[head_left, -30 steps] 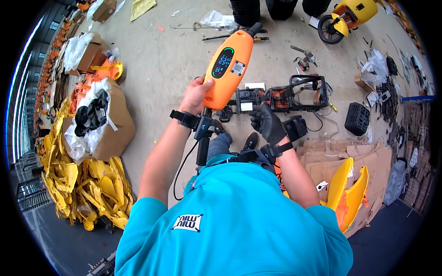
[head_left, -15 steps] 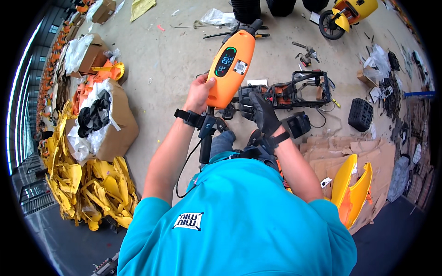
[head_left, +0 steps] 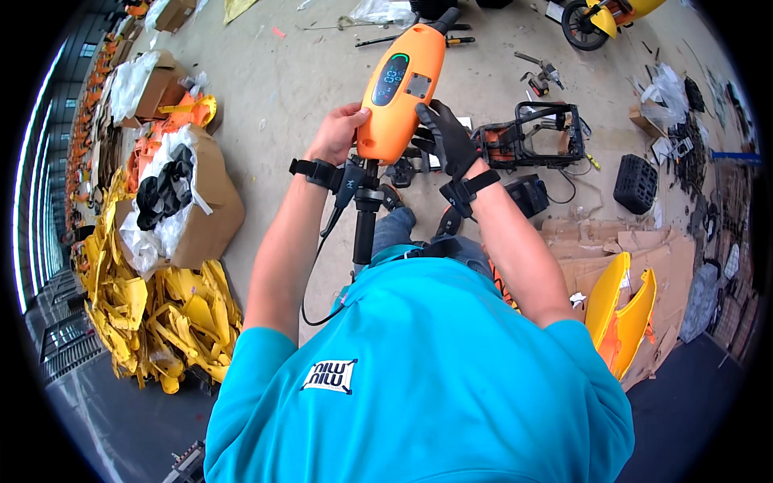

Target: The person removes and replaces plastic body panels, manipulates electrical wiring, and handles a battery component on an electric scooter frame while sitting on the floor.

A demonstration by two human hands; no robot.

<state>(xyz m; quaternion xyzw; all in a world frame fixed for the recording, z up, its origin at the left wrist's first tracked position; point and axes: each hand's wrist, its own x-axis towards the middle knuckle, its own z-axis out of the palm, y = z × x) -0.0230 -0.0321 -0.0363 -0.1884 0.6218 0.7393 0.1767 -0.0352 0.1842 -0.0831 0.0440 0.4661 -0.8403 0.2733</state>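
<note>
An orange handlebar housing (head_left: 396,121) stands upright in front of me. It carries a lit oval display (head_left: 390,79) and a small square plate, with a black grip (head_left: 365,233) on its near end and another at the far end. My bare left hand (head_left: 336,134) grips the left edge, thumb on the rim and the other fingers partly hidden. On the opposite edge my right hand (head_left: 449,137), in a black glove, presses its fingers against the housing; part of its grasp is behind the cover. Black straps circle both wrists.
A black frame (head_left: 531,137) lies right of the housing, near a cordless tool (head_left: 541,74) and a black crate (head_left: 633,193). Yellow panels (head_left: 181,322) pile up on the left beside a cardboard box (head_left: 213,197). Yellow curved covers (head_left: 605,306) rest on flattened cardboard (head_left: 564,241).
My right hand has moved up and left from beside the housing to its right edge. The housing looks slightly more upright, and my left hand has shifted a little left and up.
</note>
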